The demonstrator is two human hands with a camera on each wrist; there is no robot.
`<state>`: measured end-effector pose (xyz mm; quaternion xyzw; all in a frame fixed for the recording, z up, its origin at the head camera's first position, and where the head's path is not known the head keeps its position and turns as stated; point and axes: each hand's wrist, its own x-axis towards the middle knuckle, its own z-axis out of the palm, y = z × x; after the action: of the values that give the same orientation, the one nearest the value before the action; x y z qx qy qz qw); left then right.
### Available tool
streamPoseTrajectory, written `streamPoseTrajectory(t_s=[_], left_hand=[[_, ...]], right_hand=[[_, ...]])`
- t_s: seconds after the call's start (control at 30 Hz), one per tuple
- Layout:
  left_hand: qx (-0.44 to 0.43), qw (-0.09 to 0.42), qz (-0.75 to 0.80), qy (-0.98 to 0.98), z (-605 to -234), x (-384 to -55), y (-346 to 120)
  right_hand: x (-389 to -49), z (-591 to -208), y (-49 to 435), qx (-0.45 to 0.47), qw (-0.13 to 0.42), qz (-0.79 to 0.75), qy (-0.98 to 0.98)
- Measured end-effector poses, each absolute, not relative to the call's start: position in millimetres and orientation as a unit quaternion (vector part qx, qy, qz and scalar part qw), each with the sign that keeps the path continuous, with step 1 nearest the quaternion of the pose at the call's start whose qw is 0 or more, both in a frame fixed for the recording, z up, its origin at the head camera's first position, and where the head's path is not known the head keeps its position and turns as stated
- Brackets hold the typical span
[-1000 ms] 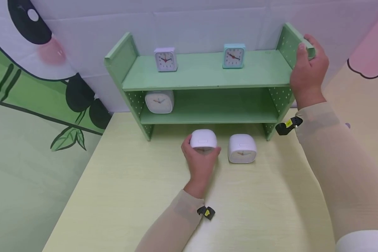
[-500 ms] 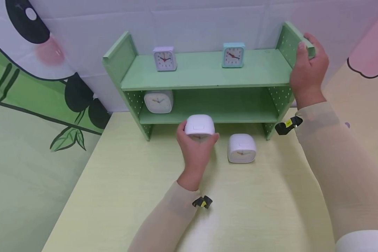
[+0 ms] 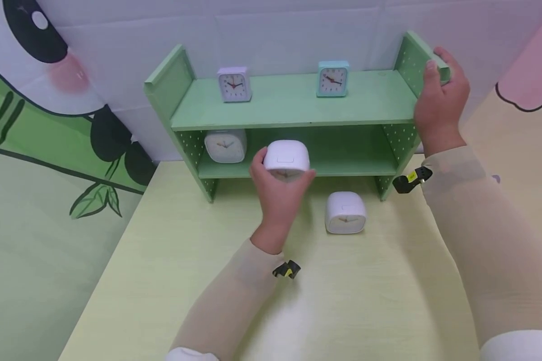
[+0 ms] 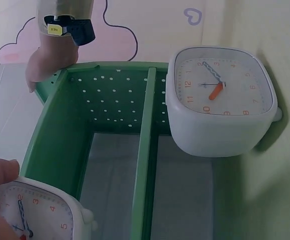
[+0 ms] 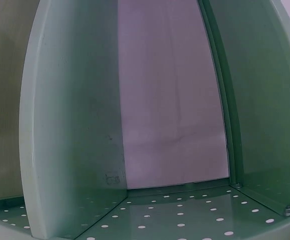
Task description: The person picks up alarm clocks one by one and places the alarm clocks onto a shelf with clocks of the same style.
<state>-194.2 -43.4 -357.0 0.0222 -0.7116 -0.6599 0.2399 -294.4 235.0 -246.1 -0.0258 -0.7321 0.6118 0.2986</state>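
My left hand (image 3: 280,200) grips a white alarm clock (image 3: 286,154) by its sides, thumb on one side and fingers on the other, raised in front of the green shelf's lower board (image 3: 343,163). In the left wrist view part of that clock's dial (image 4: 44,212) shows at the lower left. My right hand (image 3: 441,103) holds the top edge of the shelf's right side panel (image 3: 413,62). Another white clock (image 3: 346,213) stands on the table, right of my left hand. A third white clock (image 3: 226,146) stands at the left end of the lower board.
On the upper board (image 3: 284,108) stand a small purple clock (image 3: 234,85) and a small turquoise clock (image 3: 332,79). The shelf stands at the back of the pale wooden table (image 3: 171,271), against a printed cloth backdrop (image 3: 293,35). Perforated side panels (image 5: 180,217) bound the boards.
My left hand has lifted the white clock off the table, up and away from me, to the lower board's height. My right hand stays on the side panel.
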Motion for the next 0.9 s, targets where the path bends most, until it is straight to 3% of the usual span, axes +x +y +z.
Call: streamPoseTrajectory(t_s=[0.47,0.9], left_hand=[[0.02,0.205,-0.656,-0.726,-354,-229,-41],[0.041,0.205,-0.635,-0.744,-356,-266,-35]], right_hand=[[-290,-243,232,-0.029,0.3,0.603,-0.738],[-294,-245,235,-0.03,0.301,0.605,-0.737]])
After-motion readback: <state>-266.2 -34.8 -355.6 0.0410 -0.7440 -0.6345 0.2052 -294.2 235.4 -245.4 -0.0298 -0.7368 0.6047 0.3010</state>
